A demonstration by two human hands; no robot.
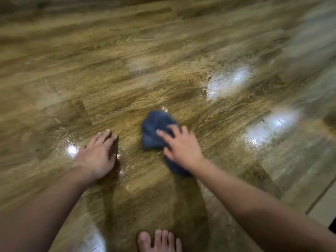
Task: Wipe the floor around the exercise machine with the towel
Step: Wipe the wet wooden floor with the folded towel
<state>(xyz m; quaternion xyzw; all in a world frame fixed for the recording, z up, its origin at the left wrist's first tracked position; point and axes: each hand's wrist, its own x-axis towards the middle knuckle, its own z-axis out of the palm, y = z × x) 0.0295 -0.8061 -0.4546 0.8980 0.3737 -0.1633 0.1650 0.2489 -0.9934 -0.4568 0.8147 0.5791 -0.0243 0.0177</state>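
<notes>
I am in the wiping step: my right hand [181, 144] presses with spread fingers on the bunched blue towel [156, 131], near the middle of the wet wooden floor [163, 70]. My left hand [98, 153] leans flat beside it (the machine is not visible). Next I should push the towel toward the shiny patches on the far right.

- Right hand [181, 146] presses a bunched blue towel [156, 131] onto the wet wood floor [163, 60], fingers spread
- Left hand [98, 153] rests flat on the floor beside it
- Bare foot [160, 240] at the bottom edge
</notes>
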